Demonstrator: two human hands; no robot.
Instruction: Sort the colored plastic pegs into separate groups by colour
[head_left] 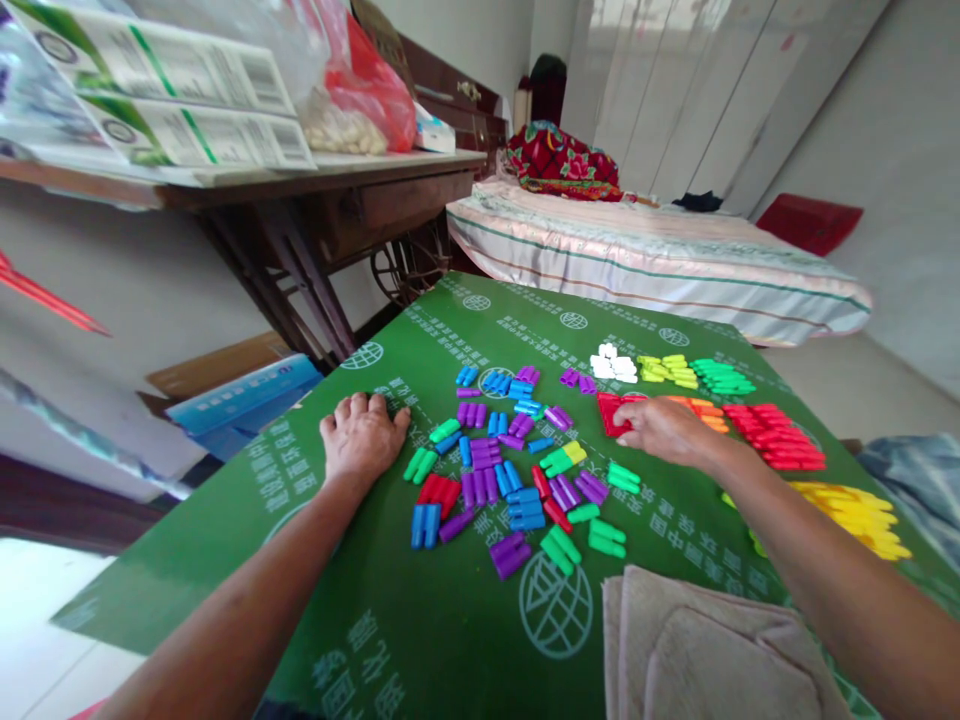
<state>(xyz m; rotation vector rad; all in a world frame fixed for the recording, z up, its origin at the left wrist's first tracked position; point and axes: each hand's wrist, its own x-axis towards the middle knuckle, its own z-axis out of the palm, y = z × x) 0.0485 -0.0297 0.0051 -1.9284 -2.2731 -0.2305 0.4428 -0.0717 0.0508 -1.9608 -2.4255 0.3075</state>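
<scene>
My left hand (365,437) rests palm down on the green board (315,570), fingers slightly bent and apart, left of the loose plastic caps. My right hand (666,428) reaches over the board, thumb and fingers pinched at a small group of red caps (610,410). Between both hands lie scattered small tube-shaped caps, many in joined-looking groups: purple caps (480,487), blue caps (526,508) and green caps (560,549). Sorted piles lie beyond and right: white caps (613,364), yellow-green caps (667,370), green caps (722,377), orange caps (701,412), and a larger red pile (776,436).
A folded beige cloth (712,650) lies at the board's near edge. Yellow caps (855,515) lie partly behind my right forearm. A wooden table (337,190) with boxes (202,130) and bags stands left. A bed (645,245) is beyond the board.
</scene>
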